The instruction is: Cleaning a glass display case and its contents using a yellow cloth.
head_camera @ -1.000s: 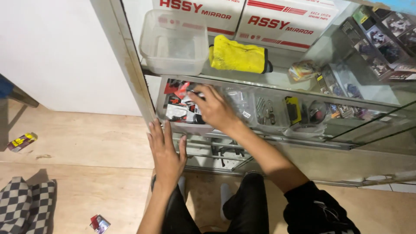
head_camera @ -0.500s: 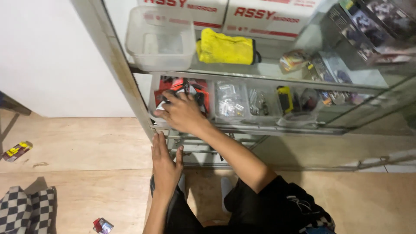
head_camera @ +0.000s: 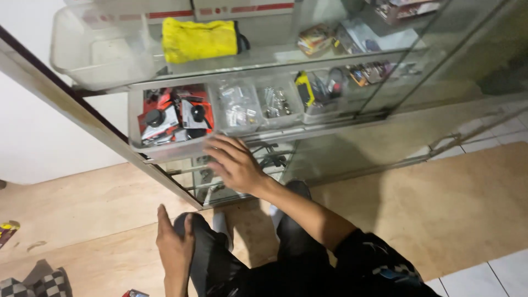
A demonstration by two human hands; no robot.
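Glass display cabinet (head_camera: 341,126) across the top of the view, shelves running left to right and tilted down toward the right edge. On the cabinet's upper shelf: clear plastic tub (head_camera: 96,52) at the left end, folded yellow cloth (head_camera: 201,39) just to its right, long axis along the shelf.

On the cabinet's middle shelf, clear plastic tray (head_camera: 165,144) at the left end, long axis along the shelf, front wall facing outward toward the floor. Inside: red-and-black packaged parts (head_camera: 173,113). To the tray's right on the same shelf: clear box of small bagged hardware (head_camera: 237,107), then another of metal bits (head_camera: 276,102), then a yellow-and-black item (head_camera: 303,88).

Right hand (head_camera: 234,162) stretched out to the cabinet, just below the tray's right front corner, palm down, fingers spread and loosely extended, clamped on nothing. Fingertips (head_camera: 212,146) at the tray's front edge; touching or just short of it, cannot tell.

Left hand (head_camera: 175,242) well below the cabinet, resting flat on the knee of dark trousers (head_camera: 212,258), fingers together and straight, gripping nothing.

Checkered cloth (head_camera: 38,283) on the wooden floor (head_camera: 82,220), far below and left of the cabinet.
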